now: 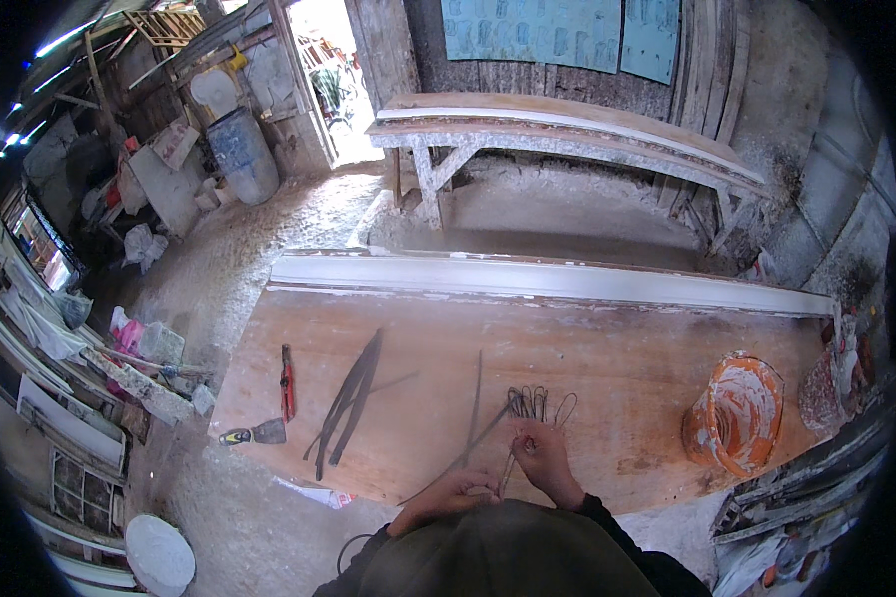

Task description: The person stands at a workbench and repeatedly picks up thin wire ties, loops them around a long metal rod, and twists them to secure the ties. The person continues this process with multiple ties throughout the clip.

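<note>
Your right hand (pixel 539 454) pinches a thin strip (pixel 508 474) at the near edge of the table (pixel 607 398); your left hand (pixel 462 489) seems to grip its lower end. Hold it taut between your 2 hands, clear of the wire loops (pixel 541 404).

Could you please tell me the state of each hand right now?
Left hand: fingers closed, seemingly on a thin strand.
Right hand: fingers closed, apparently pinching the same thin strand.
</note>
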The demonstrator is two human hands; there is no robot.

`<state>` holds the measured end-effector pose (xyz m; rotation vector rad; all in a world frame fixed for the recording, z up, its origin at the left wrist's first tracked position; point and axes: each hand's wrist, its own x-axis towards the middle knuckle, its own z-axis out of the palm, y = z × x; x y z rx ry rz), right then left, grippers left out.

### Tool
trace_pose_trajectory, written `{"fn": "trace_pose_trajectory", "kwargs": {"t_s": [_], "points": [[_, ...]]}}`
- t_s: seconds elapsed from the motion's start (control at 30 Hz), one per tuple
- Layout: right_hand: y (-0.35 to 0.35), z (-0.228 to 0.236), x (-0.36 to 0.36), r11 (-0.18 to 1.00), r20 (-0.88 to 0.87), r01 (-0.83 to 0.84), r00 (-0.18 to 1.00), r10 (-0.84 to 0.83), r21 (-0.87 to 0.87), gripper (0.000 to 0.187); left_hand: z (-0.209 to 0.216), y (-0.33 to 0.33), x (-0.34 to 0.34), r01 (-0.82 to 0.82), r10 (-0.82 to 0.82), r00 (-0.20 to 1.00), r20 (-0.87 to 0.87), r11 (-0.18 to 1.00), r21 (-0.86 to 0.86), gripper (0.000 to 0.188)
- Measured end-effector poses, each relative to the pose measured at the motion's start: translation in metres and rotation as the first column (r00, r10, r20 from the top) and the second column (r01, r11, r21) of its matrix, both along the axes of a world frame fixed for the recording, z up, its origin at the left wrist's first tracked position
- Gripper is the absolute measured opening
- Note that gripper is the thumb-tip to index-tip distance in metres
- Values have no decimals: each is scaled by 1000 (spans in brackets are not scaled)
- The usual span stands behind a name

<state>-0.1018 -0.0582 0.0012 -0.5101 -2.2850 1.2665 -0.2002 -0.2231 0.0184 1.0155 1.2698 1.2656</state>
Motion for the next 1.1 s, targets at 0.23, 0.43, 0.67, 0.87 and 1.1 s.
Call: {"fn": "trace_pose_trajectory", "kwargs": {"t_s": [0.23,0.43,0.67,0.87,1.1], "points": [[9,1,7,999,93,-15,996,11,49,11,-27,-12,-29,-433,407,722,-560,897,94,11],[6,37,16,558,-178,-608,750,637,-565,9,-39,-14,-37,-789,780,530,-331,597,144,13],[-4,28,8,684,19,-300,909,417,-665,16,-46,-16,-32,-572,572,820,-25,820,-27,22],[2,14,4,864,54,-190,969,242,-466,17,-10,-12,-15,-452,456,890,-12,880,-146,7],[7,9,10,863,17,-171,979,204,-475,17,-7,-12,-27,-669,649,722,-240,744,2,7]]}}
